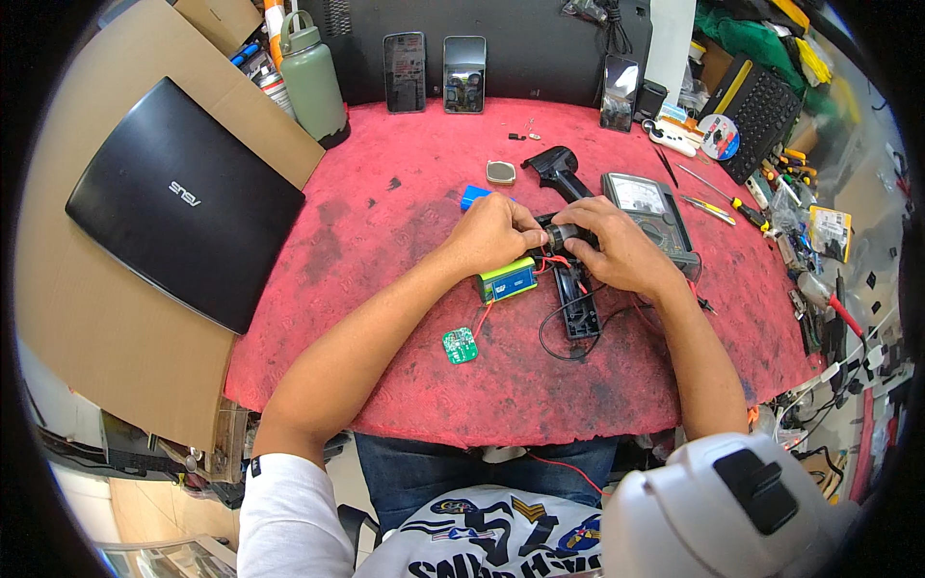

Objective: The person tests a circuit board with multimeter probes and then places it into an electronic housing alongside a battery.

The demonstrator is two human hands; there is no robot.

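My right hand (pixel 621 243) is closed around a dark cylindrical part (pixel 567 234), probably a motor or gearbox. My left hand (pixel 493 233) pinches at the left end of that part, where its fingertips partly hide the contact. Beneath lies an open black tool housing half (pixel 578 306), with red wires (pixel 553 261) running out near the hands. Just below my left hand is a green and blue battery pack (pixel 507 280). A red wire joins it to a square green circuit board (pixel 460 345). Beyond the hands rests another black housing piece (pixel 556 169), shaped like a pistol grip.
An analog multimeter (pixel 647 207) sits right of my hands, its leads trailing nearby. Screwdrivers (pixel 747 212) and tweezers (pixel 666 166) lie farther right. Phones (pixel 464 77) stand at the back. A green bottle (pixel 313 87) and black laptop (pixel 188 202) are left on the red mat (pixel 318 289).
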